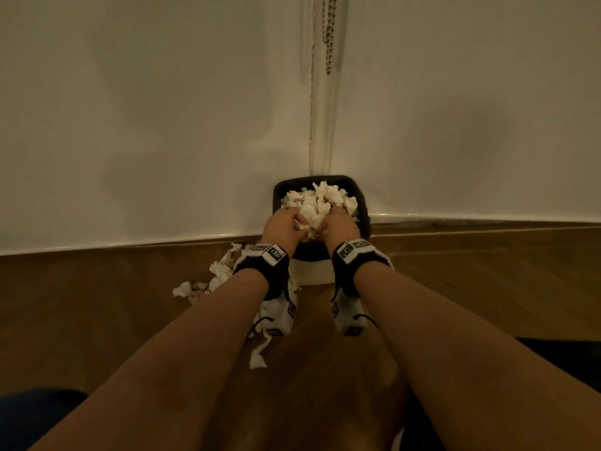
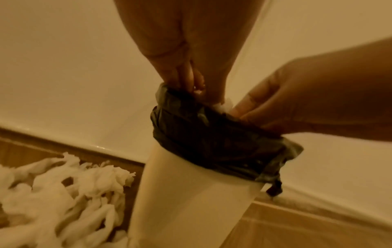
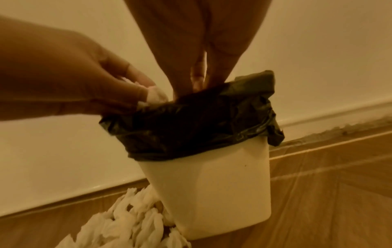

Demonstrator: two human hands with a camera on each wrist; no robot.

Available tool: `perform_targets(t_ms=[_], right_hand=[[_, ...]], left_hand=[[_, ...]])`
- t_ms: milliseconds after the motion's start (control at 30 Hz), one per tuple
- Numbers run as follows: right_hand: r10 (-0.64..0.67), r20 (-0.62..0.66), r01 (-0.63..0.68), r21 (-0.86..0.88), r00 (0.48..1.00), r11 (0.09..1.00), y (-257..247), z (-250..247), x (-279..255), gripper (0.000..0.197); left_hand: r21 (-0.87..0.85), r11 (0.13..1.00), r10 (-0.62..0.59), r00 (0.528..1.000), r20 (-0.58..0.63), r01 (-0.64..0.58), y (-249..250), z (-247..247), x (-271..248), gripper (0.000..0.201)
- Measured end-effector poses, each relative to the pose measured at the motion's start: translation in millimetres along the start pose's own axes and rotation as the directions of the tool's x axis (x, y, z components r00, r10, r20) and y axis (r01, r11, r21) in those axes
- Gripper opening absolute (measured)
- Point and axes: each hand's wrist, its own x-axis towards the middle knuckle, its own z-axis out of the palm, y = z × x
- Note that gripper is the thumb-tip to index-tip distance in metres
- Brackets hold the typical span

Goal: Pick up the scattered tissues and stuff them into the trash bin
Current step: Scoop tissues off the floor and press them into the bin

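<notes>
The small white plastic trash bin (image 1: 312, 271), lined with a crumpled black plastic bag (image 3: 191, 127) folded over its rim, stands on the wooden floor (image 1: 487, 288) in the corner where two pale walls (image 1: 130, 125) meet. It is already heaped: a mound of crumpled white tissues in the bin (image 1: 320, 198) rises above the rim, so a good share of the job looks done. It is not finished, though. A loose pile of scattered white tissues on the floor (image 1: 221, 275) lies just beside the bin on the person's left, touching its base in the wrist views, with one more scrap nearer the person. Judging by the height of the mound, whatever is left will need firm packing to fit.

Both hands are at the mouth of the bin, side by side and close together. The left hand (image 1: 283, 227) has its fingers curled, and they pinch a wad of white tissue right at the rim, as the right wrist view shows plainly. The right hand (image 1: 338, 227) points down into the bin with its fingers buried in the tissue mound; they seem bent round a clump, but the bag's edge and the tissue hide the tips, so I cannot tell whether it grips or merely presses.
</notes>
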Motion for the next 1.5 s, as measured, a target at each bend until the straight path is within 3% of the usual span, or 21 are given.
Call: perform_targets(t_ms=[67,133,200,300,400,533,633,767,900,1000,1067,1233,1367,1500], right_hand=[[-0.054,-0.031,0.052,-0.050,0.998,0.997,-2.8,10.1,1.8,0.033],[-0.116,0.003,0.115,-0.130,0.993,0.985,-2.6,18.0,1.9,0.032],[-0.168,0.067,0.180,-0.269,0.984,0.946,-2.5,22.7,1.6,0.035],[-0.180,0.116,0.209,-0.329,0.977,0.921,-2.3,26.7,0.5,0.040],[-0.213,0.153,0.252,-0.316,0.965,0.915,-5.0,26.0,-5.0,0.041],[-0.252,0.138,0.283,-0.289,0.958,0.915,-4.4,18.4,-8.9,0.040],[-0.288,0.018,0.273,-0.383,0.957,0.882,2.9,18.3,-16.8,0.041],[-0.334,-0.108,0.252,-0.455,0.936,0.854,10.1,23.1,-28.1,0.036],[-0.461,-0.285,0.338,-0.390,0.840,0.857,10.3,30.4,-44.5,0.031],[-0.595,-0.307,0.495,-0.347,0.743,0.797,5.8,42.8,-59.4,0.027],[-0.617,-0.270,0.547,-0.295,0.739,0.783,2.3,55.0,-66.2,0.026],[-0.544,-0.115,0.515,-0.206,0.831,0.832,7.6,91.7,-69.7,0.025],[-0.383,0.193,0.422,-0.239,0.903,0.875,26.4,119.7,-62.3,0.027],[-0.240,0.376,0.371,-0.330,0.895,0.868,47.5,143.8,-57.0,0.029]], left_hand=[[0.194,0.980,0.037,0.997,0.071,-0.050,-2.0,0.7,2.0,0.010],[0.472,0.874,0.034,0.983,0.179,-0.116,-0.2,-0.3,4.4,0.020],[0.620,0.768,-0.027,0.959,0.283,-0.161,3.0,-1.4,5.6,0.026],[0.665,0.719,-0.134,0.900,0.415,-0.200,1.8,-2.0,4.2,0.029],[0.639,0.734,-0.115,0.885,0.450,-0.230,-4.6,-3.6,-3.0,0.037],[0.556,0.802,-0.001,0.931,0.366,-0.218,-6.7,-9.0,-16.2,0.038],[0.500,0.839,0.100,0.964,0.247,-0.215,-11.4,-18.1,-27.0,0.042],[0.435,0.886,0.133,0.987,0.094,-0.161,-24.8,-36.4,-41.8,0.035],[0.429,0.900,0.094,0.996,-0.005,-0.083,-47.9,-52.4,-59.5,0.034],[0.390,0.921,0.011,1.000,-0.021,-0.002,-68.4,-49.7,-78.4,0.032],[0.382,0.924,-0.054,0.995,0.080,0.019,-78.8,-38.6,-93.1,0.033],[0.454,0.886,-0.115,0.905,0.410,-0.093,-96.1,10.8,-130.9,0.033],[0.516,0.850,-0.221,0.817,0.532,-0.106,-128.3,45.9,-152.0,0.047],[0.562,0.799,-0.212,0.775,0.596,-0.213,-155.7,65.0,-162.0,0.060]])
